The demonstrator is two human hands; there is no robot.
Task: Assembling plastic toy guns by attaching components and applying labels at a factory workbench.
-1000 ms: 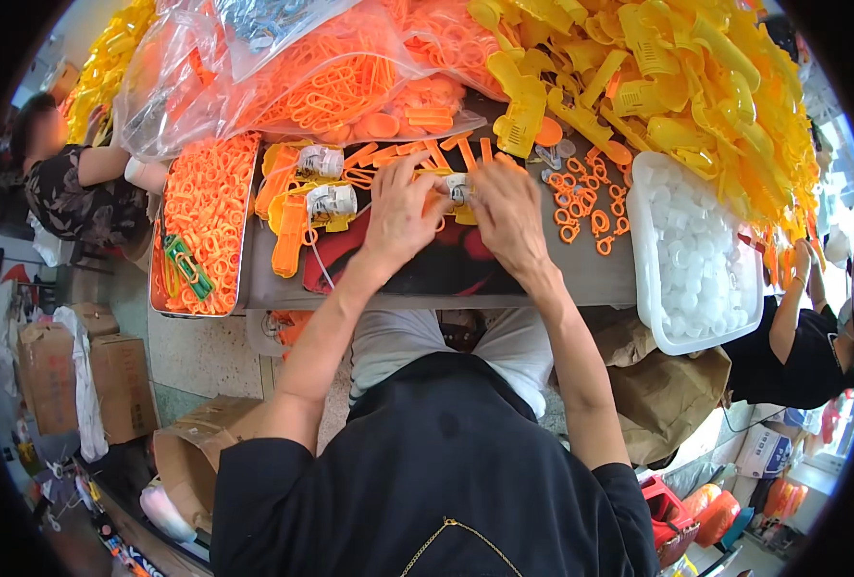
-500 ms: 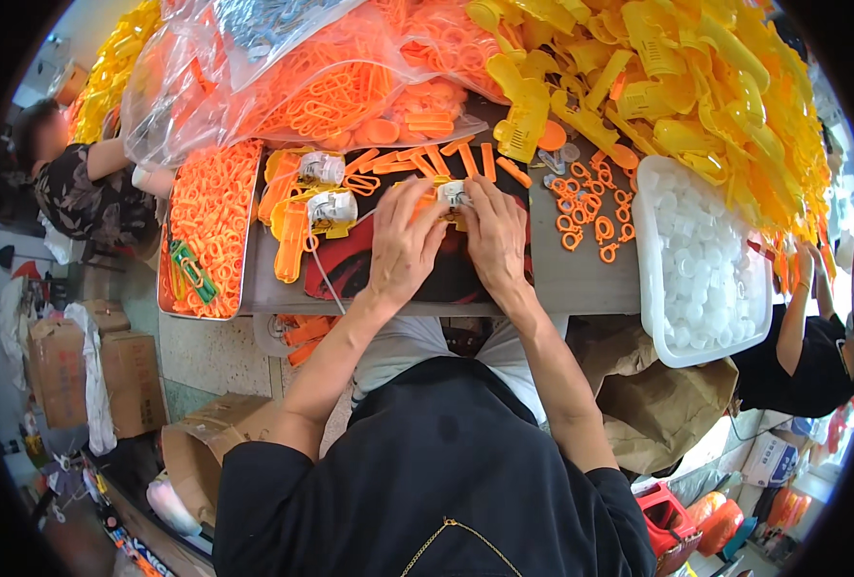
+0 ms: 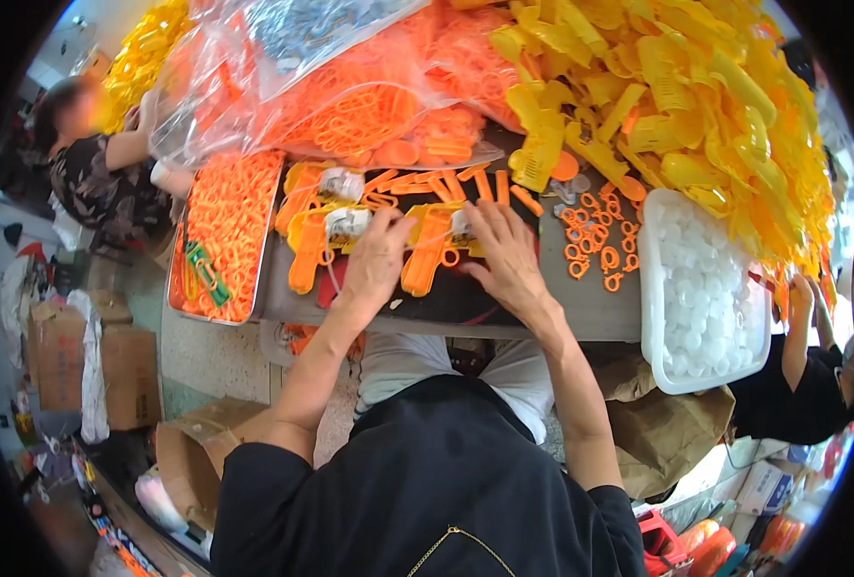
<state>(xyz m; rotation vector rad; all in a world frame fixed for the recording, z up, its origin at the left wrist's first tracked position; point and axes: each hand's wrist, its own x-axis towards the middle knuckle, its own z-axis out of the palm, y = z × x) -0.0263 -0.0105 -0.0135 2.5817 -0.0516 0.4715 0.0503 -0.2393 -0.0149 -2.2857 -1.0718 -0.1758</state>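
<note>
In front of me on the table lies a yellow toy-gun-like shell with an orange grip (image 3: pixel 425 258), an orange ring (image 3: pixel 450 258) and a white unit (image 3: pixel 461 224). My right hand (image 3: pixel 508 258) lies over the white unit, fingers stretched out, thumb apart near the ring. Just left of the grip is my left hand (image 3: pixel 377 262), its fingers curled together; whatever they pinch is hidden. To its left rest two similar assemblies, one with an orange grip (image 3: pixel 306 258) and white unit (image 3: pixel 348 223), the other with its white unit (image 3: pixel 342 183) farther back.
A tray of orange rings (image 3: pixel 230 226) holds a green tool (image 3: pixel 206 274). Orange strips (image 3: pixel 417 183) and loose ring pieces (image 3: pixel 590 231) lie behind and right. A white bin (image 3: pixel 650 288) contains translucent caps. Bagged orange parts (image 3: pixel 350 106) and yellow shells (image 3: pixel 677 125) are heaped behind. Other people work on both sides.
The shell with the orange grip, mostly covered by my hands before, now shows between them. My left hand has drawn down and left; my right hand has spread. The whole view has shifted slightly.
</note>
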